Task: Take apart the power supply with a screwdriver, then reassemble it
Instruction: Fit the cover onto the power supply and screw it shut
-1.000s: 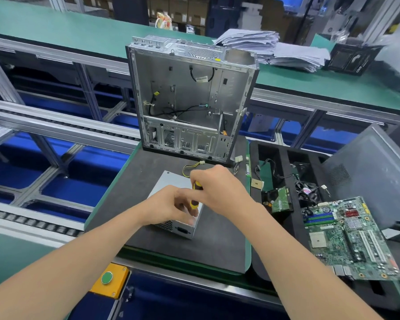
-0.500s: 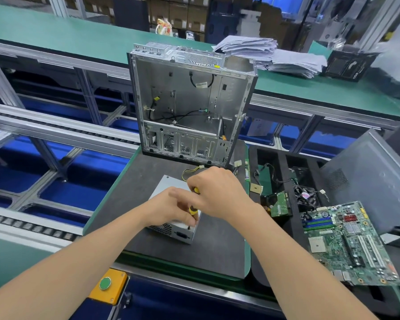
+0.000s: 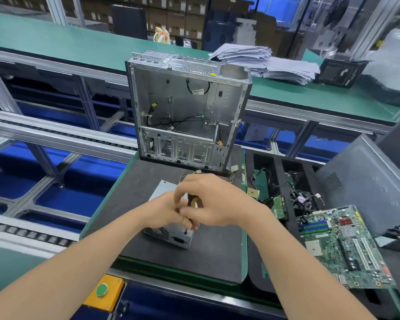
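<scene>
Right hand (image 3: 215, 202) is wrapped tight around the yellow-and-black handle of the screwdriver (image 3: 192, 200), and I see the dark shaft pointing down at the near face of the power supply (image 3: 169, 235). Left hand (image 3: 162, 211) lies on top of that grey box, fingers curled in toward the shaft. The right hand hides them, so I cannot tell whether they pinch the tool or only press the box.

The power supply lies flat on the dark mat of the counter (image 3: 129, 204), just in front of the open computer case (image 3: 187, 112), which stands upright and gutted, with loose cables inside. Thin wires run from the far end of the box toward the case.

Off to my right there's a black tray (image 3: 278, 167) of cables and small boards, a green motherboard (image 3: 346, 245) lying flat, and a grey side panel (image 3: 365, 181) tilted behind it.
</scene>
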Available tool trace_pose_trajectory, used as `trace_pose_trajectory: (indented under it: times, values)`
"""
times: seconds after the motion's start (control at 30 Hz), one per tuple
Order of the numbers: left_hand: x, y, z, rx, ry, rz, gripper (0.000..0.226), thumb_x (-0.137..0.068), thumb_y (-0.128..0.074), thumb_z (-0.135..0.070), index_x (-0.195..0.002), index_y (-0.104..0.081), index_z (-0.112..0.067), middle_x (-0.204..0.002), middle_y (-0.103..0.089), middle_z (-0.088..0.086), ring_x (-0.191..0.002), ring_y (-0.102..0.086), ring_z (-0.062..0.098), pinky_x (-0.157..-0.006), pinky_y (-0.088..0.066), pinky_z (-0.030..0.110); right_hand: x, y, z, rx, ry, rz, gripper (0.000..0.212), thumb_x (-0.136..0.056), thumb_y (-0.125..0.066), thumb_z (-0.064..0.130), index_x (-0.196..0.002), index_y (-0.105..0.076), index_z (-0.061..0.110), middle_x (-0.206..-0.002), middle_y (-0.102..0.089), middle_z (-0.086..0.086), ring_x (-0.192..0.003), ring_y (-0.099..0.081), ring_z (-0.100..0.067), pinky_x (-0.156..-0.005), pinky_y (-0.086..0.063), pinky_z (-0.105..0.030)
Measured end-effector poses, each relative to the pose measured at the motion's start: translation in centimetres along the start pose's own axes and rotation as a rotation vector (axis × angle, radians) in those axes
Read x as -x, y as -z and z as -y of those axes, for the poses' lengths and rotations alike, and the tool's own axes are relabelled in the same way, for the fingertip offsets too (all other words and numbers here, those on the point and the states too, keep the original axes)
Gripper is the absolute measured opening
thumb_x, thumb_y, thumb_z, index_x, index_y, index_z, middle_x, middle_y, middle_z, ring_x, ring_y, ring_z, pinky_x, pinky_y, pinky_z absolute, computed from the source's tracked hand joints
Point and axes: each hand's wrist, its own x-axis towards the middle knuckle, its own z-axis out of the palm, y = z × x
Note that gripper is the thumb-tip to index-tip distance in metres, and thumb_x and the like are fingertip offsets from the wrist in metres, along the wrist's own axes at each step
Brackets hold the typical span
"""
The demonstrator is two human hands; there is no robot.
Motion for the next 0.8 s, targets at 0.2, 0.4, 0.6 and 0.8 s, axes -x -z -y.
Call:
trace_pose_trajectory:
  times: [0.2,0.4,0.6,0.8]
  values:
    - [0.4,-0.2,-0.5,0.051,-0.054,0.028,0.030,-0.077,-0.085,-0.008,-0.104,-0.078,-0.018,-0.095,-0.074,0.004,-0.090,-0.073,0.020,-0.086,-0.058,0.039,-0.7,-0.6,-0.3,0.302,-0.281,-0.030,0.047,-0.097,-0.057,0.060,-0.081,-0.058,0.016,-0.075,-0.063,-0.005,-0.073,-0.058,-0.031,-0.062,-0.045,-0.037]
    - [0.3,0.2,0.0,0.090,-0.057,0.012,0.011,-0.083,-0.075,-0.003,-0.093,-0.074,-0.005,-0.095,-0.078,0.014,-0.098,-0.075,0.027,-0.094,-0.059,0.048,0.1,-0.6,0.3,-0.002,-0.067,-0.010,0.012,-0.095,-0.064,0.035,-0.100,-0.068,0.025,-0.090,-0.062,0.009,-0.085,-0.058,-0.017,-0.073,-0.049,-0.038]
    - [0.4,0.1,0.3,0.155,-0.123,-0.017,0.033,-0.083,-0.083,-0.006,-0.115,-0.072,-0.008,-0.104,-0.072,0.014,-0.102,-0.071,0.024,-0.089,-0.057,0.035,-0.8,-1.3,-0.1,0.258,-0.333,-0.098,0.045,-0.098,-0.056,0.059,-0.081,-0.060,0.017,-0.072,-0.061,-0.004,-0.076,-0.057,-0.030,-0.062,-0.042,-0.037]
    - [0.2,0.3,0.7,0.161,-0.125,0.038,0.010,-0.095,-0.071,-0.007,-0.097,-0.069,0.002,-0.097,-0.074,0.007,-0.096,-0.069,0.019,-0.088,-0.054,0.025,0.1,-0.8,0.4,-0.002,-0.129,0.020,0.010,-0.094,-0.064,0.031,-0.097,-0.070,0.023,-0.091,-0.063,0.006,-0.088,-0.060,-0.020,-0.075,-0.051,-0.039]
